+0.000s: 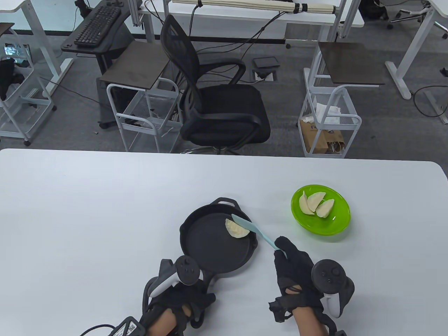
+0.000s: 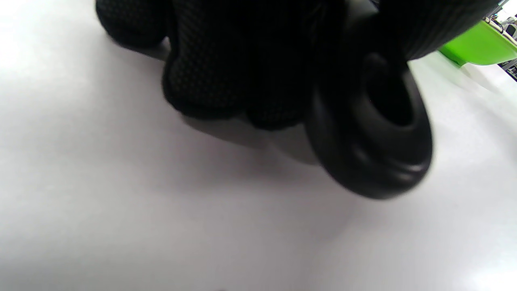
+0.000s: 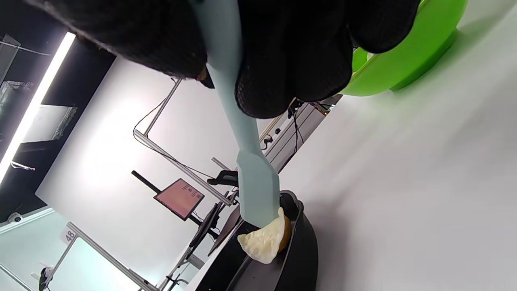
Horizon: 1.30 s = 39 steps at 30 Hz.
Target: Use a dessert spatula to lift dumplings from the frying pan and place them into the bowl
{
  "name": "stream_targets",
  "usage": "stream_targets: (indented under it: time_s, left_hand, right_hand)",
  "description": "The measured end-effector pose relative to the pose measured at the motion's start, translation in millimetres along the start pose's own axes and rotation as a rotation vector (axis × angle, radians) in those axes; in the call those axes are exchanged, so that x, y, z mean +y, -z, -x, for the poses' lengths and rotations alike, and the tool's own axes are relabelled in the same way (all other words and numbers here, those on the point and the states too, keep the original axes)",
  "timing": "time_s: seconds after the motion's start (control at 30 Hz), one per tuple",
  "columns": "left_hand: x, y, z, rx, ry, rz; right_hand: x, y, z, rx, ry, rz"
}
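Black gloves, one dumpling left in the pan.

The left hand [image 1: 182, 301] grips the frying pan [image 1: 210, 252] by its handle; the right hand [image 1: 294, 269] clasps the dessert spatula [image 1: 253, 232], its long axis running toward 10 o'clock, blade against the last dumpling [image 1: 236, 229]. The green bowl [image 1: 336, 224], at 1 o'clock, holds three. White table [image 1: 87, 210]; office chair [image 1: 217, 105] beyond.

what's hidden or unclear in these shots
- Black frying pan handle: table view, covered by the left hand and its tracker.
- Pale blue dessert spatula tip: under or behind the pale dumpling, contact unclear.
- Green bowl contents: left wrist view, cut off by edge.
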State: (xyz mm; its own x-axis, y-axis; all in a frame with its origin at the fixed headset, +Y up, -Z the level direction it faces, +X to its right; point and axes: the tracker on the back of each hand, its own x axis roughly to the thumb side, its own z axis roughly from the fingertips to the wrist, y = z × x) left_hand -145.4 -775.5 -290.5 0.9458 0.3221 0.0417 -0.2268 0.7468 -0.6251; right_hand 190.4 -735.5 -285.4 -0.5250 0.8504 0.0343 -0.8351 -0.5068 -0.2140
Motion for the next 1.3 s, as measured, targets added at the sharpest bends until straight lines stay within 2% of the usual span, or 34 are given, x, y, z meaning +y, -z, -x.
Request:
stream_targets:
  time_s: [0.43, 0.9, 1.3]
  left_hand:
    - [0.1, 0.0, 0.5, 0.000, -0.001, 0.000]
    - [0.4, 0.1, 0.9, 0.000, -0.006, 0.004]
    - [0.7, 0.5, 1.3, 0.000, -0.007, 0.005]
  right_hand:
    - [-8.2, 0.6, 2.2, 0.031, 0.082, 0.010]
    - [-13.1, 6.7, 11.3, 0.092, 0.131, -0.041]
    - [-12.4, 8.8, 10.9, 0.085, 0.135, -0.090]
